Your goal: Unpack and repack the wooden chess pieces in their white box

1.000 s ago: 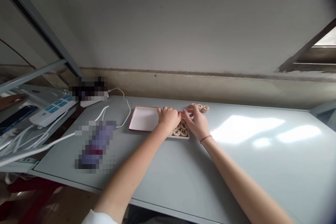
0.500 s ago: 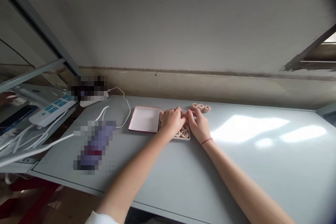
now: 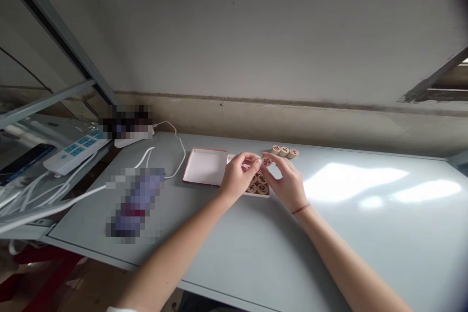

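Observation:
My right hand (image 3: 288,179) grips a round wooden Chinese chess piece (image 3: 266,161) with a red character, raised over the box. Thumb and fingers pinched, my left hand (image 3: 239,175) meets the piece's left side; what lies between its fingertips is hidden. Below both hands is the shallow chess box (image 3: 261,195), holding several pieces (image 3: 262,188) with dark characters. My left hand covers part of it. The box lid (image 3: 204,165) lies to the left, its white inside facing up. Just behind my right hand, three stacks or single pieces (image 3: 284,151) with red characters stand in a row.
The grey desk (image 3: 234,248) runs along a wall. On its left are a blurred purple object (image 3: 137,202) and a white cable (image 3: 181,144). A white power strip (image 3: 75,150) and a dark phone (image 3: 27,163) rest beyond the metal frame (image 3: 54,97).
My hands have lifted a little from the box, and a red-marked piece now shows between them. My right hand has drawn slightly to the right. The view has shifted a little.

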### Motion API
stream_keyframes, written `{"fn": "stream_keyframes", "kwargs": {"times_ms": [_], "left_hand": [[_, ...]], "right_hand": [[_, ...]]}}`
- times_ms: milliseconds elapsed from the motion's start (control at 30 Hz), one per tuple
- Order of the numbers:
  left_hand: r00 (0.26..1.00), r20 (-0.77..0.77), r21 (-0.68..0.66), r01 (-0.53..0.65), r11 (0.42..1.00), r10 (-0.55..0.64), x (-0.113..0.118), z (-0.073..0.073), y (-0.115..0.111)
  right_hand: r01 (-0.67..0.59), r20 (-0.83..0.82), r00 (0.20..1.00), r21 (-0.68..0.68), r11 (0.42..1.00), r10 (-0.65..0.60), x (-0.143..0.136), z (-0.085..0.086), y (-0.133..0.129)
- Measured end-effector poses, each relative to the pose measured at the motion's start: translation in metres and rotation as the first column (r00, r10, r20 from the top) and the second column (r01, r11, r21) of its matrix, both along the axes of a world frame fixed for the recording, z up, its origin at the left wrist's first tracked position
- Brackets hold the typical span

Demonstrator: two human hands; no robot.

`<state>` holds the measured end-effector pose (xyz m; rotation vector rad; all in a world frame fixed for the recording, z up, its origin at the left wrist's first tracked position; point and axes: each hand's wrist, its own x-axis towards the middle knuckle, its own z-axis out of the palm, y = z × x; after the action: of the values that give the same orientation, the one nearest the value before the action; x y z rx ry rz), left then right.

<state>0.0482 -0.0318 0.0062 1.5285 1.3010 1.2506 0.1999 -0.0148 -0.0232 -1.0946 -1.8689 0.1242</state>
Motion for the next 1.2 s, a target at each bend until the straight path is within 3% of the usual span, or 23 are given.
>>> {"fn": "stream_keyframes", "kwargs": {"times_ms": [167,367,567,700,867,967,1033,1100,1133,1200], "left_hand": [[0.994,0.1,0.06,-0.06,0.996,0.054,-0.01,-0.007,0.003],[0.988,0.048,0.099,-0.151,0.984,0.147,-0.013,-0.009,0.004],[0.993,0.086,0.011,-0.088,0.996,0.087,-0.015,-0.006,0.003],[0.997,-0.005,-0.007,-0.077,0.997,0.077,-0.012,0.0,0.0],[0.987,-0.148,0.057,-0.057,0.997,0.065,-0.008,0.0,-0.004],[0.964,-0.259,0.155,-0.017,0.988,0.058,-0.005,-0.003,-0.005],[0.935,-0.35,0.233,0.02,0.972,0.064,-0.003,-0.006,-0.005],[0.892,-0.447,0.29,0.068,0.955,0.073,-0.001,-0.009,-0.006],[0.867,-0.494,0.305,0.099,0.947,0.068,0.0,-0.01,-0.006],[0.821,-0.568,0.32,0.153,0.935,0.06,0.001,-0.013,-0.006]], "right_hand": [[0.236,-0.148,0.961,0.006,0.972,-0.232,0.03,0.002,0.013],[0.521,-0.164,0.824,-0.153,0.84,-0.542,0.078,-0.012,0.034],[0.562,0.07,0.812,-0.367,0.741,-0.58,0.091,-0.026,0.04],[0.597,0.174,0.796,-0.378,0.707,-0.58,0.09,-0.032,0.043],[0.571,0.189,0.819,-0.363,0.736,-0.542,0.088,-0.031,0.047],[0.527,0.075,0.849,-0.209,0.824,-0.524,0.076,-0.019,0.037],[0.388,-0.04,0.919,-0.08,0.918,-0.392,0.059,-0.007,0.023],[0.11,-0.11,0.987,-0.076,0.991,-0.118,0.037,0.005,0.007],[-0.008,-0.11,0.994,-0.069,0.998,0.001,0.026,0.011,-0.002],[-0.113,-0.073,0.991,-0.046,0.993,0.109,0.008,0.018,-0.015]]}}
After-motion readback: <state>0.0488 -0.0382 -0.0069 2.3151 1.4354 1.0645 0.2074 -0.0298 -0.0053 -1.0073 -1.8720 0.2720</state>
